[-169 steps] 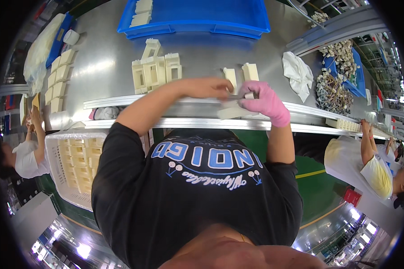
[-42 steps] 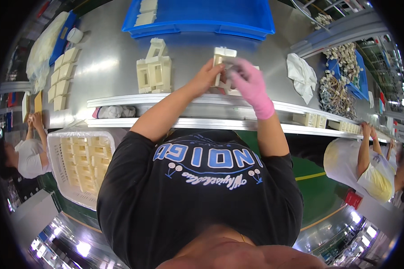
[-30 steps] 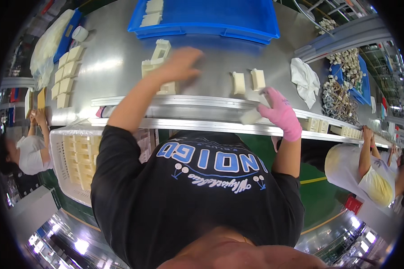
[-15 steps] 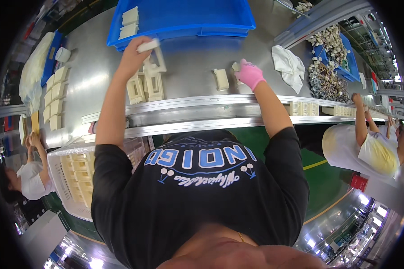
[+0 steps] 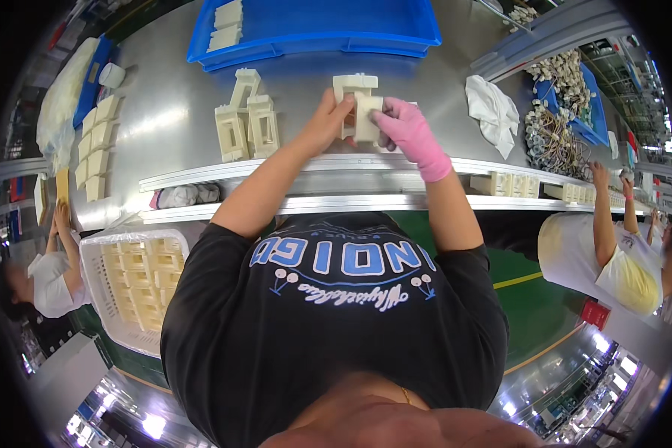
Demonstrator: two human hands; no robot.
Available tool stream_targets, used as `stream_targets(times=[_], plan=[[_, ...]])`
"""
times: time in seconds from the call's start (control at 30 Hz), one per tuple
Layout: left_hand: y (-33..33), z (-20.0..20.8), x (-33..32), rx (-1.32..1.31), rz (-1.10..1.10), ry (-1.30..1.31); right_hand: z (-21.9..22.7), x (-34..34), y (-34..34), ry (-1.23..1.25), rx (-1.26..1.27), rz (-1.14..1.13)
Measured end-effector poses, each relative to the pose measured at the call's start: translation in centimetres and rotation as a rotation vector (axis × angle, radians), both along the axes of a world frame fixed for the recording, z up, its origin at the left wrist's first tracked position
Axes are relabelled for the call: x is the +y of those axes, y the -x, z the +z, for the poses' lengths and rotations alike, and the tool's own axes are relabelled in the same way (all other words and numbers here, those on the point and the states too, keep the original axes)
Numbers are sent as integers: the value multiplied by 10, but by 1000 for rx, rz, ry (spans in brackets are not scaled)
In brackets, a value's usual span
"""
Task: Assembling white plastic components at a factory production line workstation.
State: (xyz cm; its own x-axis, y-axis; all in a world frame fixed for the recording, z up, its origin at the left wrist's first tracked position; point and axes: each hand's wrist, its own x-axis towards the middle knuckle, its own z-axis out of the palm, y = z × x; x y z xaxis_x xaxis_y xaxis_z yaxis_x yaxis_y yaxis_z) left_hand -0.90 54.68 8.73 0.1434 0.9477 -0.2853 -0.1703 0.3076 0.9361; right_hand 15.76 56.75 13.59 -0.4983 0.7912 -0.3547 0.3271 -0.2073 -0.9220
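Over the metal table, my left hand (image 5: 325,125) is closed on the side of a cream plastic frame (image 5: 356,82). My right hand (image 5: 412,136), in a pink glove, pinches a flat cream plastic cover (image 5: 367,119) in front of that frame. The two parts overlap; whether they touch is hard to see. To the left, several similar frames stand on the table: one frame (image 5: 245,88) behind a frame (image 5: 232,134) and another frame (image 5: 263,127).
A blue tray (image 5: 313,46) with cream parts lies beyond my hands. On the right are a white cloth (image 5: 491,112) and heaped wired connectors (image 5: 552,138). A metal rail (image 5: 313,173) borders the table's near edge. A white crate (image 5: 101,287) holds cream frames. Co-workers sit either side.
My left hand has moved right, away from the standing frames, carrying a frame. My right hand has shifted slightly and now holds a cover up against the frame's position.
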Motion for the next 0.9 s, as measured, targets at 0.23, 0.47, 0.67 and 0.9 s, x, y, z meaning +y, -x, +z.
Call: stream_targets(times=[0.23, 0.47, 0.67, 0.9], plan=[[-7, -5, -8, 20, 61, -358, -22, -22, 31, -933, -83, -284], [-8, -8, -4, -50, 86, -413, -27, -17, 30, -905, 64, -253], [-6, -9, -4, -16, 36, -380, -19, -19, 28, -916, 12, -246], [-4, 1, -7, -214, -34, -41, 17, -20, 15, -387, 105, 111]])
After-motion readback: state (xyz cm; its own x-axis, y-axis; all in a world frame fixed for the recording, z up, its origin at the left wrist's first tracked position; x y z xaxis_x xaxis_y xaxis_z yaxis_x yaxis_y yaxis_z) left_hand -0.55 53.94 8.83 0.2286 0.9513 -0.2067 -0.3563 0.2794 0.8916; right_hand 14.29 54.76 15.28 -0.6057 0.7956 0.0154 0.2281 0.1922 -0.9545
